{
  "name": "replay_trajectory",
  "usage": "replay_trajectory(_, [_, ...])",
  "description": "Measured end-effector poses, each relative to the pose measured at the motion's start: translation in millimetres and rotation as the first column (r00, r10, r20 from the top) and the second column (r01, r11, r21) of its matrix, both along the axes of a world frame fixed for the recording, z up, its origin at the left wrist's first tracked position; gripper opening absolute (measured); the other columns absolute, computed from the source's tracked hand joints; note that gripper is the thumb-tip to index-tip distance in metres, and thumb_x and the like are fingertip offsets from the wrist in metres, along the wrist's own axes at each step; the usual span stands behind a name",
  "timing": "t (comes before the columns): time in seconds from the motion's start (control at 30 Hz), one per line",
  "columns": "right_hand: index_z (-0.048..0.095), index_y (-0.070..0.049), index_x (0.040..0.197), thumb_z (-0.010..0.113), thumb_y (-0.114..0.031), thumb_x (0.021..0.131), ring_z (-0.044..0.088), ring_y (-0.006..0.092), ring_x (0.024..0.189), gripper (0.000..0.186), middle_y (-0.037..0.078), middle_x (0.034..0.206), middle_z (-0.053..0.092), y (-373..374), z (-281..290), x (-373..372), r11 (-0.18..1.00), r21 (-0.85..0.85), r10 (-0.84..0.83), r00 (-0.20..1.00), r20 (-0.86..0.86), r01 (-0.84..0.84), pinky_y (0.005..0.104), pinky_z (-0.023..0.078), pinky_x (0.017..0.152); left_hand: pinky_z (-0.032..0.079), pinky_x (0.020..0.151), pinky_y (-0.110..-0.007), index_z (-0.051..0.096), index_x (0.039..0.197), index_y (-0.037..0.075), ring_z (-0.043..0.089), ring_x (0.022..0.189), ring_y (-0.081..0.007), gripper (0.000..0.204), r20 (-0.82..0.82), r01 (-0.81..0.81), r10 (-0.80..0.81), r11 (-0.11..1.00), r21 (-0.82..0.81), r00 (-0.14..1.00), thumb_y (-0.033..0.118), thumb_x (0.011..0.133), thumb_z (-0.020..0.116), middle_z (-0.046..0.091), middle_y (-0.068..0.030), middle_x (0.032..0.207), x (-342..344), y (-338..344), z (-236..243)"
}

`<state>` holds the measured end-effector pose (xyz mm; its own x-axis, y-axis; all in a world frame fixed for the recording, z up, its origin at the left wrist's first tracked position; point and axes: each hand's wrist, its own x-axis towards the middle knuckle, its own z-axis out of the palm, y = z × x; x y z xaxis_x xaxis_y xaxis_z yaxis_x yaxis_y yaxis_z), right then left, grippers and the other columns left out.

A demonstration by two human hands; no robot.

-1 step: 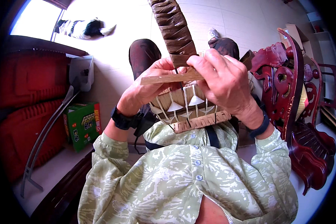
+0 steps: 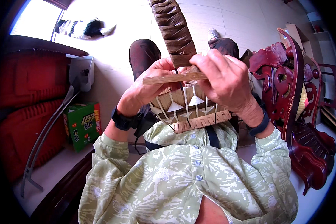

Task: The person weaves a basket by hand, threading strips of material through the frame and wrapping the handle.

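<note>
A woven basket of pale tan strips, with white triangular pieces on its side, rests in my lap. Its tall handle, wrapped in brown leaf strip, rises toward the top of the view. My left hand is closed at the handle's base, its fingertips partly hidden behind a flat tan strip lying crosswise. My right hand pinches the strip's right part just below the wrapped section, over the basket's upper edge.
Red hard cases, a green printed box and curved metal strips are at left. Carved dark-red wooden furniture stands at right. A black-and-white animal lies on the tiled floor.
The flat strip and the fingers of my right hand have shifted very slightly to the right. The basket and its handle look the same.
</note>
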<state>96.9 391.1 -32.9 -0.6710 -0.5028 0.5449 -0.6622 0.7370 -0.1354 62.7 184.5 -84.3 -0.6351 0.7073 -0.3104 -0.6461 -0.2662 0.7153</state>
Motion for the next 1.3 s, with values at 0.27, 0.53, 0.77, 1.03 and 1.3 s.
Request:
replay_trajectory(0.27, [0.066,0.001,0.090,0.069,-0.016,0.084,0.064,0.0107,0.063,0.019,0.008,0.071,0.068,29.7,2.4,-43.9,0.855,-0.289,-0.006,0.565,0.825,0.431,0.0268,0.048,0.060,0.046,0.058,-0.019,0.062,0.105,0.005,0.057,0.070,-0.0060,0.016,-0.185,0.025,-0.094,0.938,-0.346,0.978,0.018,0.095,0.060,0.063,-0.0005,0.082,-6.6,10.3,15.5])
replay_trajectory(0.53, [0.067,-0.001,0.095,0.071,-0.030,0.083,0.047,0.0021,0.050,0.032,-0.001,0.066,0.059,27.3,-11.9,-77.9,0.954,-0.094,0.043,0.182,0.982,0.285,0.0184,0.035,0.044,0.046,0.052,-0.018,0.060,0.117,0.006,0.056,0.063,-0.0022,0.033,-0.256,-0.097,0.032,0.964,-0.246,0.966,0.013,0.087,0.071,0.067,0.0011,0.089,-5.6,12.0,6.0])
replay_trajectory(0.77, [0.069,-0.002,0.089,0.075,-0.029,0.083,0.057,0.0064,0.064,0.029,0.003,0.071,0.067,22.1,7.2,-40.4,0.761,-0.483,-0.101,0.816,0.569,0.432,0.0248,0.046,0.058,0.050,0.060,-0.021,0.064,0.111,0.008,0.063,0.078,-0.0069,0.021,-0.287,-0.043,-0.058,0.942,-0.332,0.956,0.017,0.092,0.066,0.068,-0.0003,0.092,-2.3,6.8,10.3])
replay_trajectory(1.03, [0.067,-0.006,0.106,0.067,-0.018,0.085,0.066,0.0271,0.055,0.024,0.012,0.063,0.065,-19.4,14.2,13.0,0.967,-0.024,-0.230,0.905,0.357,0.255,0.0370,0.051,0.052,0.042,0.052,-0.021,0.064,0.104,0.005,0.052,0.062,-0.0049,0.017,-0.462,-0.059,-0.115,0.937,-0.346,0.879,0.016,0.096,0.054,0.062,0.0025,0.076,-3.2,10.9,1.7])
replay_trajectory(1.3, [0.062,-0.001,0.111,0.064,-0.015,0.086,0.066,0.0264,0.053,0.029,0.013,0.058,0.062,-35.8,13.0,13.6,0.937,0.192,-0.349,0.823,0.449,0.292,0.0371,0.051,0.050,0.047,0.067,-0.021,0.066,0.106,0.004,0.057,0.074,-0.0057,0.018,-0.413,-0.100,0.008,0.974,-0.201,0.911,0.015,0.094,0.058,0.067,0.0004,0.089,3.5,5.6,4.6])
